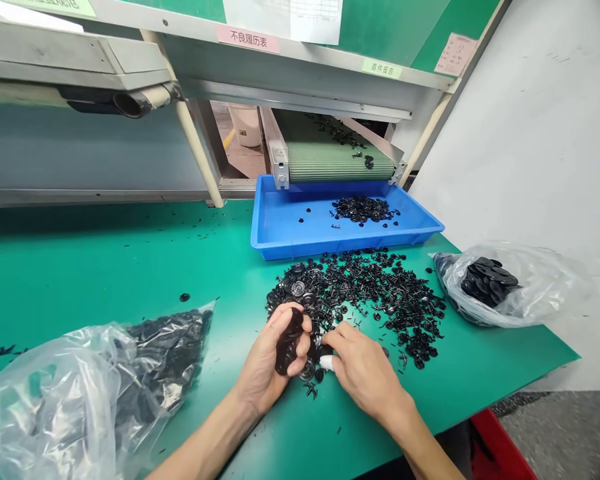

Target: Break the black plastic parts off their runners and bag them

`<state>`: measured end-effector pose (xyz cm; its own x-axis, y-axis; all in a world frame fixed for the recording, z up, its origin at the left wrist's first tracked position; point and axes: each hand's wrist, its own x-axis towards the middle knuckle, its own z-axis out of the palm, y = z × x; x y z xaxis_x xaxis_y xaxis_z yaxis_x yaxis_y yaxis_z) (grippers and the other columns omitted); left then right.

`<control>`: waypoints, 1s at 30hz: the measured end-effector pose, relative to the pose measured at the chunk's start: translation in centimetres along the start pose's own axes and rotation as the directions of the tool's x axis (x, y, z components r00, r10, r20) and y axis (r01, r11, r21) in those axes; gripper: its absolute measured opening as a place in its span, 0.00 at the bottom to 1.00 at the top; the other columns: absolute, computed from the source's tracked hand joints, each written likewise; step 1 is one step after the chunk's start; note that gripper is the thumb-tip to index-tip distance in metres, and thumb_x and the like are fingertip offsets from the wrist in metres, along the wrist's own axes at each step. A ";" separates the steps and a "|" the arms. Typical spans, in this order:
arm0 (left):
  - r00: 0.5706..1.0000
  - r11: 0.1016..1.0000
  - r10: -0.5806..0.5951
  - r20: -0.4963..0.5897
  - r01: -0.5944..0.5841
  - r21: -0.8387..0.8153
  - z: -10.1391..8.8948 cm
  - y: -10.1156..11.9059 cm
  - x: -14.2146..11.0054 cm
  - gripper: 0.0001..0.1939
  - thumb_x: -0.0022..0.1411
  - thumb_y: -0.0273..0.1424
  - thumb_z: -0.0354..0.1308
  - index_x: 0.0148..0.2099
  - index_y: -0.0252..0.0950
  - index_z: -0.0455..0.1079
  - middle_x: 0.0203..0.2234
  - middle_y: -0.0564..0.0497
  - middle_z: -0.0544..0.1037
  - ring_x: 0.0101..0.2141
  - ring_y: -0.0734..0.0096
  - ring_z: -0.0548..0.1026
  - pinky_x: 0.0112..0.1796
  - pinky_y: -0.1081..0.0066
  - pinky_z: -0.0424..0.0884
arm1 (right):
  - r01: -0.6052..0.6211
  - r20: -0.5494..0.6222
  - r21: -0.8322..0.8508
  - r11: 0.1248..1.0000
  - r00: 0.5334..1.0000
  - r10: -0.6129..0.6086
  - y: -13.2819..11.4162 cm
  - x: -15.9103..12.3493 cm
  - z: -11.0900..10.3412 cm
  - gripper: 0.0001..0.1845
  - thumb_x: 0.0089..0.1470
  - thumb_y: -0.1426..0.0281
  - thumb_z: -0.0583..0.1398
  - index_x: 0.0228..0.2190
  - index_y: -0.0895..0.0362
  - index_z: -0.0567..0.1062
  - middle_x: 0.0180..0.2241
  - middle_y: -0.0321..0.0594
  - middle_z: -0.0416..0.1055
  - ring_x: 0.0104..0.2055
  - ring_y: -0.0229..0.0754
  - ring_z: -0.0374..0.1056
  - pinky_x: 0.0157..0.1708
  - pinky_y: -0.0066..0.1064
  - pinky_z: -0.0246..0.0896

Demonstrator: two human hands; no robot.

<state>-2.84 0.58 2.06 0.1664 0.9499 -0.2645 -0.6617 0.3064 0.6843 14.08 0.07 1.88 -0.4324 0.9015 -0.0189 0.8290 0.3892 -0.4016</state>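
Note:
Several round black plastic discs (289, 343) are stacked in the palm of my left hand (273, 353), its fingers curled around them. Close by on the right, my right hand (363, 367) reaches down at the near edge of a pile of loose black plastic parts (360, 287). Its thumb and forefinger close on a dark disc (325, 351), partly hidden by the fingers. A white wrap (327, 362) covers one fingertip of that hand. The pile mixes round discs, mostly at its left, with small branched pieces spread to the right.
A blue tray (300, 250) holding more black parts stands behind the pile, below the end of a green conveyor belt (320, 147). Clear plastic bags with black parts lie at left (95, 393) and right (530, 287). Below the green table (220, 427) is a red container (500, 447).

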 end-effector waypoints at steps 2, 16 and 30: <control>1.000 1.000 0.006 -0.002 -0.006 -0.026 0.1 0.1 0.0 0.09 0.62 0.38 0.58 0.38 0.38 0.67 0.28 0.54 0.71 0.19 0.83 0.63 0.12 0.86 0.56 | 0.005 -0.047 0.077 0.997 0.999 -0.002 0.3 0.2 0.1 0.12 0.52 0.80 0.54 0.34 0.53 0.71 0.33 0.35 0.68 0.30 0.39 0.62 0.26 0.28 0.50; 0.994 0.648 0.057 0.097 -0.110 0.754 0.7 -1.1 -1.1 0.13 0.63 0.41 0.54 0.42 0.37 0.69 0.16 0.59 0.67 0.17 0.77 0.61 0.20 0.78 0.57 | 0.073 -0.135 0.794 0.603 0.989 0.058 1.1 1.0 -0.4 0.11 0.52 0.74 0.59 0.37 0.52 0.79 0.33 0.37 0.67 0.35 0.38 0.65 0.31 0.27 0.63; 0.944 0.451 0.288 0.161 -0.282 0.847 0.1 -2.3 -1.5 0.09 0.66 0.34 0.50 0.34 0.40 0.68 0.24 0.53 0.73 0.25 0.69 0.68 0.29 0.72 0.61 | 0.027 -0.162 0.915 0.403 0.938 0.305 -0.5 1.4 1.8 0.12 0.51 0.61 0.64 0.33 0.56 0.80 0.28 0.39 0.74 0.29 0.41 0.69 0.29 0.30 0.68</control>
<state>-1.50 -1.60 0.91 0.0840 0.9948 0.0570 0.2738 -0.0780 0.9586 12.48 0.80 0.42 -0.0954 0.9954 0.0079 -0.0021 0.0077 -1.0000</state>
